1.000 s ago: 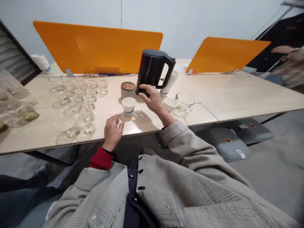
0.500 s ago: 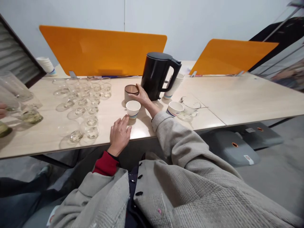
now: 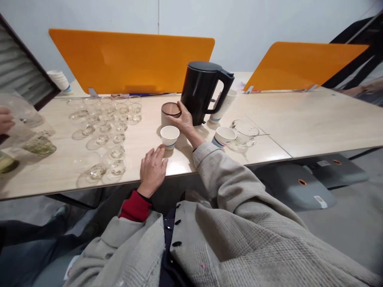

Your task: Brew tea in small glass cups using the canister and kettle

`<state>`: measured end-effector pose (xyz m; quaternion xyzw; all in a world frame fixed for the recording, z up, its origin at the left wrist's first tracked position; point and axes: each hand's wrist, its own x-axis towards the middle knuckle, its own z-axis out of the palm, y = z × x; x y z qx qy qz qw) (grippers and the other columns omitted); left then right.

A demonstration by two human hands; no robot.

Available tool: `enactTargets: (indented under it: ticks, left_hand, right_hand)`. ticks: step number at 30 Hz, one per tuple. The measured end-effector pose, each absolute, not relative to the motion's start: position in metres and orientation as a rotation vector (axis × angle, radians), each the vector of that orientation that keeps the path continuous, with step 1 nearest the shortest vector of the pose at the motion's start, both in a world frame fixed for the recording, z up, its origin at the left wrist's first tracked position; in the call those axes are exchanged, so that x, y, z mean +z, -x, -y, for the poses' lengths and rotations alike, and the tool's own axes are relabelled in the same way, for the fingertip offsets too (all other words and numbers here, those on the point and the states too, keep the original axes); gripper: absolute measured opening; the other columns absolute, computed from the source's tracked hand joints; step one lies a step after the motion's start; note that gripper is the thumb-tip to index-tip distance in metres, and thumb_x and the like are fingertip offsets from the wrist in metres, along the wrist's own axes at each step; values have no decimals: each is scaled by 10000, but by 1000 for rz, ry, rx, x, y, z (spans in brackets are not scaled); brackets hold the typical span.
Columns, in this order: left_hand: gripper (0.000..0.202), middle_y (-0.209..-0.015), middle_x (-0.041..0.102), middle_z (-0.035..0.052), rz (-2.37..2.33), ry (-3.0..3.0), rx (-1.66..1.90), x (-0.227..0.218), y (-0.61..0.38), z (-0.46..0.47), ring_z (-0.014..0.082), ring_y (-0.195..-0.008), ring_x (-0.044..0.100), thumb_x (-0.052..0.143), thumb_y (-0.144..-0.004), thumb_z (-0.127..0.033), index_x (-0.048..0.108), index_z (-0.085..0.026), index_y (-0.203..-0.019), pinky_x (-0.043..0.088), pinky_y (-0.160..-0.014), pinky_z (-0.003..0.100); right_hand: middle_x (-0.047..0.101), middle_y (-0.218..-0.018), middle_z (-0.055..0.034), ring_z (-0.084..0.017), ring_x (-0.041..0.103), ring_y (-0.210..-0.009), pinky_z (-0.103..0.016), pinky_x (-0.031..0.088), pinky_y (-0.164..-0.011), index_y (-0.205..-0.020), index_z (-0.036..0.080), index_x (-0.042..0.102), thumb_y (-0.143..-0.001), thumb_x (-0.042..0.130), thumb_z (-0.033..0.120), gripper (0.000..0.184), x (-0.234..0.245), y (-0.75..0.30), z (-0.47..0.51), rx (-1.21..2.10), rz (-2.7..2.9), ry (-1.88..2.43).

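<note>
My right hand (image 3: 184, 120) wraps round the side of a greyish ceramic cup (image 3: 166, 118) with a brown inside, just left of a black electric kettle (image 3: 199, 93). Whether that cup's base touches the table is hidden behind the white paper cup (image 3: 170, 138) in front of it. The paper cup stands upright with blue stripes near its base. My left hand (image 3: 153, 169) lies open and palm down at the table's front edge, holding nothing. Its fingertips reach the lower left of the paper cup; I cannot tell if they touch.
Several small glasses (image 3: 104, 137) with a little liquid cover the left. Another person's hand (image 3: 5, 120) is by a glass pitcher (image 3: 40, 143). On the right are a second paper cup (image 3: 223, 137), a glass bowl (image 3: 243, 135) and stacked paper cups (image 3: 224, 105). Orange partitions (image 3: 131, 59) stand behind.
My view has shifted slightly, so most things sit a little further right. My right hand keeps its grip on the ceramic cup. The other person's hand at the left shows more.
</note>
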<state>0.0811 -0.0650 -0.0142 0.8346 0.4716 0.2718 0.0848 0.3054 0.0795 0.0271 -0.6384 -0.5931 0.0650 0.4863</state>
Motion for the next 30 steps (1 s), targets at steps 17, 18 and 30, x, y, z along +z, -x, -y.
enactTargets:
  ticks: [17, 18, 30]
  left_hand:
    - [439, -1340, 744, 136, -1067, -1961, 1330, -23, -58, 63, 235, -1134, 729, 658, -967, -415, 708, -188, -1340, 617, -1022, 414]
    - [448, -1347, 741, 134, -1034, -1935, 1321, -22, -57, 66, 228, -1120, 735, 671, -960, -430, 710, -191, -1337, 616, -1027, 411]
    - [868, -1497, 661, 156, -927, -2019, 1074, -18, -52, 64, 316, -1300, 687, 869, -799, -543, 559, -215, -1540, 597, -1077, 456]
  right_hand:
    - [526, -1634, -146, -398, 479, -1538, -570, 545, -1150, -1668, 247, 392, -805, 803, 698, 1057, 63, -333, 115, 143, 1520, 1262]
    - [550, -1615, -154, -394, 503, -1520, -553, 551, -1147, -1647, 232, 432, -777, 833, 689, 1061, 59, -324, 121, 218, 1522, 1257]
    - [557, -1617, -184, -385, 513, -1508, -547, 467, -1209, -1592, 212, 524, -688, 916, 603, 1060, 20, -276, 101, 600, 1596, 1247]
